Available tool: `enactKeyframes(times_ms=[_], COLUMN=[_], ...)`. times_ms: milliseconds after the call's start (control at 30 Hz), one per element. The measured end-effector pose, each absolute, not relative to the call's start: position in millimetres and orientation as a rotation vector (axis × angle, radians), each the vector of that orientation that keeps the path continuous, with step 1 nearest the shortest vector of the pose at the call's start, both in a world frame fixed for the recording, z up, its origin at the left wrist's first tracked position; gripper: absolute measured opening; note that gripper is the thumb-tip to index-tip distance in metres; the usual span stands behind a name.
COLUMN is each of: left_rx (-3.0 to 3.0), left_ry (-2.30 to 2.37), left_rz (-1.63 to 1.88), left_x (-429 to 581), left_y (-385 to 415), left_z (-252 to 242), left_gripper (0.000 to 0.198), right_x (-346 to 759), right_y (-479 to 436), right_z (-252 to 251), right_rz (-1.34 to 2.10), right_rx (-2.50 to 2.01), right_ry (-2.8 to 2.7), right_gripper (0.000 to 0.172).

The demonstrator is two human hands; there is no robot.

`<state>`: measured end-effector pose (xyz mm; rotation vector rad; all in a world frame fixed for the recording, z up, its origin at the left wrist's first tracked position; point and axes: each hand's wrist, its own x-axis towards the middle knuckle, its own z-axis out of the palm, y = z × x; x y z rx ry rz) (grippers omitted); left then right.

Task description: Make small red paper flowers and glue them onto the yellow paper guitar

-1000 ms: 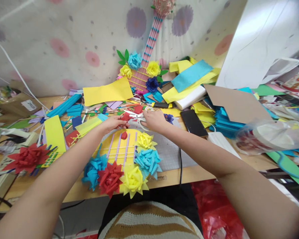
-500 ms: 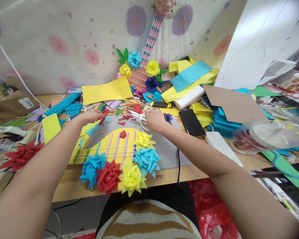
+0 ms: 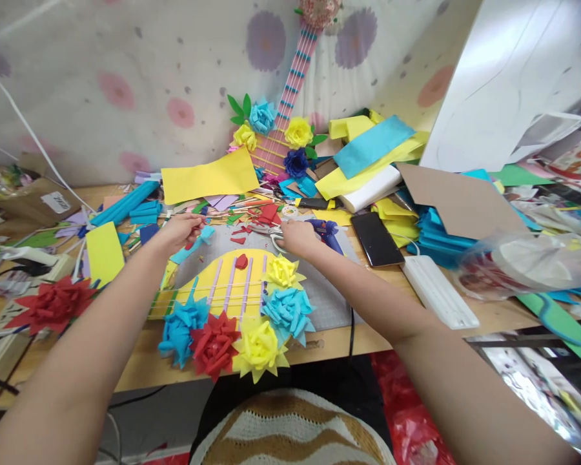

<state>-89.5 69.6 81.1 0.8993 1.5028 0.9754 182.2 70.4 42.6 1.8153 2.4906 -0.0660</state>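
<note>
My left hand (image 3: pixel 181 232) is closed in a pinch above the left side of the mat, with a small red paper piece mostly hidden by the fingers. Over the middle of the mat, my right hand (image 3: pixel 299 237) grips white-handled scissors (image 3: pixel 266 229), blades pointing left toward my left hand. Red paper scraps (image 3: pixel 238 241) lie below the blades. In front of both hands rests a yellow paper guitar (image 3: pixel 213 274) with lilac strips and a red paper piece (image 3: pixel 242 261) on it. Blue, red and yellow paper flowers (image 3: pixel 260 347) line its near edge.
A blue glue gun (image 3: pixel 330 237) lies just right of my right hand, near a black phone (image 3: pixel 375 239) and a white power bank (image 3: pixel 438 290). A pink paper guitar (image 3: pixel 290 90) leans at the back. Coloured paper sheets (image 3: pixel 208 177) and a red flower (image 3: pixel 53 303) surround the mat.
The left hand has turned, so its red paper piece shows less. My right hand has shifted slightly and the scissor blades look closer together. More of the glue gun shows.
</note>
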Motion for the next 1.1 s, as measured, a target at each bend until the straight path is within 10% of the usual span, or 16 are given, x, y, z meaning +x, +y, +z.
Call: enactKeyframes(times_ms=[200,500,1100], left_rx=[1.115,1.366,1.266], left_ry=[1.397,1.061,1.387], left_rz=[0.892,0.436,0.527], left_x=[-43,-12,-23], left_y=[47,33,37], left_z=[81,82,92], left_gripper=[0.031,0.081,0.064], right_x=[186,181,182], right_y=[78,69,72], right_z=[51,34,26], right_rz=[-0.330,-2.543,-2.665], right_rx=[1.884,1.141,1.358], right_ry=[2.701,2.578,2.482], right_gripper=[0.040,0.073,0.048])
